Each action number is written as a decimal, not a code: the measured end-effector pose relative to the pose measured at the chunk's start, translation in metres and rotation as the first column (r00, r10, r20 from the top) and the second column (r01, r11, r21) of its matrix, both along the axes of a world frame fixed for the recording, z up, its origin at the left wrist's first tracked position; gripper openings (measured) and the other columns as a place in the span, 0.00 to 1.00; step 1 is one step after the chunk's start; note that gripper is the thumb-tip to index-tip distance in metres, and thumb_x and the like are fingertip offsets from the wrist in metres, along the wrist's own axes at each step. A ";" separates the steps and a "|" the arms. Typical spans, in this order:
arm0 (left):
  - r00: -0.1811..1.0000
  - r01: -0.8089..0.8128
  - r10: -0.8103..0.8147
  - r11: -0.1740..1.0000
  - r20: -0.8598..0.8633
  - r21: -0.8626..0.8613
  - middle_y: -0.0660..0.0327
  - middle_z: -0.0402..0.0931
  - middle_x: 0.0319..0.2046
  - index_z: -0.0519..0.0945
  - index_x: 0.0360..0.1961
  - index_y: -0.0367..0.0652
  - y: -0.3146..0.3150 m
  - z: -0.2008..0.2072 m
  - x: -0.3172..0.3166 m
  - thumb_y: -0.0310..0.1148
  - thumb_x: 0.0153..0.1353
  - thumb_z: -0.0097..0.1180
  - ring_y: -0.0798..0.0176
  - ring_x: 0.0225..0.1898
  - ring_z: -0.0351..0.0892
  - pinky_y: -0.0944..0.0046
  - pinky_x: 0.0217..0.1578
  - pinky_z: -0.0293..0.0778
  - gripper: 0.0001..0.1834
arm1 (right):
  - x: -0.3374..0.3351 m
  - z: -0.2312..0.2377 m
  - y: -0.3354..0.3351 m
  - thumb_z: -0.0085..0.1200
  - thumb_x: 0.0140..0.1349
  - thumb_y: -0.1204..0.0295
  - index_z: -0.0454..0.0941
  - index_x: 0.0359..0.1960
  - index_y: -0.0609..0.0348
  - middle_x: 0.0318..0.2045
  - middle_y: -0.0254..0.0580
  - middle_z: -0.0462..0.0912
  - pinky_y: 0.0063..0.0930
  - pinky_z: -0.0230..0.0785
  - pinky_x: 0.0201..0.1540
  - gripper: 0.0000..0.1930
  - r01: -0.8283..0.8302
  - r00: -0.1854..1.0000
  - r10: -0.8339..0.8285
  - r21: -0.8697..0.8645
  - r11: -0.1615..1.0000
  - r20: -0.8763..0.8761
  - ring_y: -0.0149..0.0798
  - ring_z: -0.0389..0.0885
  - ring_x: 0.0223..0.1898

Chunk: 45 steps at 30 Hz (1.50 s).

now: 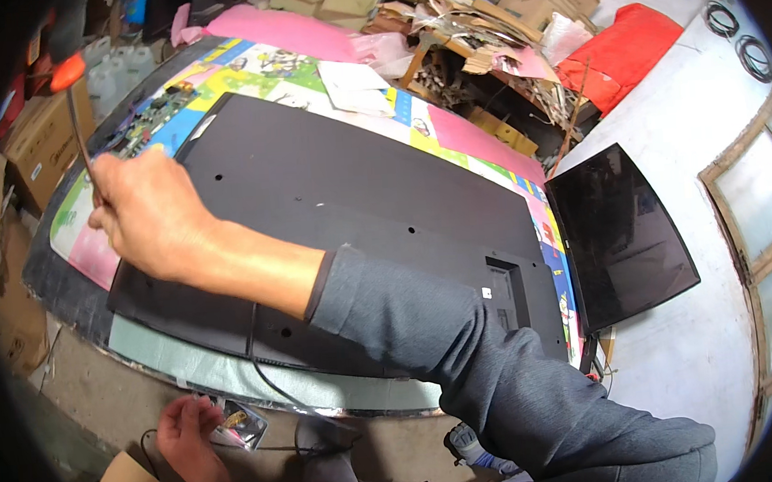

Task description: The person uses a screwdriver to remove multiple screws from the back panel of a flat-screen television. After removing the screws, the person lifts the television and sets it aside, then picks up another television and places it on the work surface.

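My right arm in a dark grey sleeve reaches across to the far left. My right hand (150, 211) is closed round the thin shaft of what looks like a screwdriver (66, 75); its dark handle with an orange collar points up. Below lies a large black flat-screen television (356, 190), back side up, with several screw holes and a recessed port panel (506, 291). At the lower left, my left hand (188, 434) has its fingers pinched together beside a clear plastic packet (243, 426) of small parts. Whether it holds anything is hidden.
The table (172, 351) has a colourful printed cover. A green circuit board (157, 114) and white papers (356, 88) lie along its far side. Another black screen (624, 235) leans against the right wall. Cardboard boxes (48, 142) stand left; scrap and a red cloth (627, 58) are piled behind.
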<state>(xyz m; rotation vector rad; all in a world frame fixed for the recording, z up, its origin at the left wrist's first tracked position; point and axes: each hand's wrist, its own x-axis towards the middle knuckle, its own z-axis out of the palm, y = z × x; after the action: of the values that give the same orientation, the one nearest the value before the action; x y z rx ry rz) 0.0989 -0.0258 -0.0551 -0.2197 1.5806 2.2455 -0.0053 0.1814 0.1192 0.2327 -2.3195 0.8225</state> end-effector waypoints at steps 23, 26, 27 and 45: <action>0.560 -0.343 -0.235 0.807 -0.794 -0.480 0.57 0.78 0.26 0.80 0.37 0.39 0.007 0.031 -0.023 0.24 0.58 0.66 0.63 0.22 0.76 0.66 0.24 0.71 0.07 | 0.093 0.022 -0.004 0.54 0.68 0.77 0.74 0.36 0.66 0.27 0.39 0.82 0.22 0.75 0.33 0.04 -0.390 0.883 0.447 -0.308 0.868 0.142 0.30 0.81 0.28; 0.518 -0.315 -0.280 0.816 -0.808 -0.485 0.58 0.78 0.26 0.80 0.38 0.39 0.012 0.030 -0.025 0.24 0.58 0.66 0.64 0.22 0.76 0.67 0.24 0.70 0.08 | 0.102 0.024 0.001 0.55 0.67 0.77 0.74 0.36 0.66 0.27 0.40 0.82 0.23 0.76 0.33 0.04 -0.364 0.895 0.419 -0.290 0.885 0.155 0.31 0.81 0.28; 0.503 -0.322 -0.304 0.803 -0.809 -0.501 0.58 0.78 0.26 0.80 0.38 0.39 0.012 0.031 -0.025 0.24 0.58 0.66 0.64 0.22 0.76 0.67 0.24 0.70 0.08 | 0.105 0.023 0.003 0.55 0.67 0.77 0.74 0.37 0.66 0.27 0.40 0.82 0.23 0.76 0.33 0.05 -0.362 0.897 0.415 -0.287 0.887 0.153 0.31 0.82 0.29; 0.313 -0.232 -0.549 0.747 -0.775 -0.623 0.56 0.80 0.27 0.79 0.36 0.38 0.035 0.060 -0.026 0.24 0.59 0.64 0.59 0.23 0.79 0.64 0.25 0.72 0.06 | 0.146 0.032 0.030 0.57 0.66 0.74 0.75 0.38 0.67 0.28 0.44 0.83 0.27 0.80 0.32 0.07 -0.245 0.950 0.278 -0.210 0.947 0.146 0.36 0.85 0.29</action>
<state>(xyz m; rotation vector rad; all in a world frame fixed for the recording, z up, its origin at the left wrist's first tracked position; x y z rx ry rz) 0.0725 0.0091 0.0053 1.3621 2.7474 1.4419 0.1408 0.2114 0.1515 0.4068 -2.3820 1.2344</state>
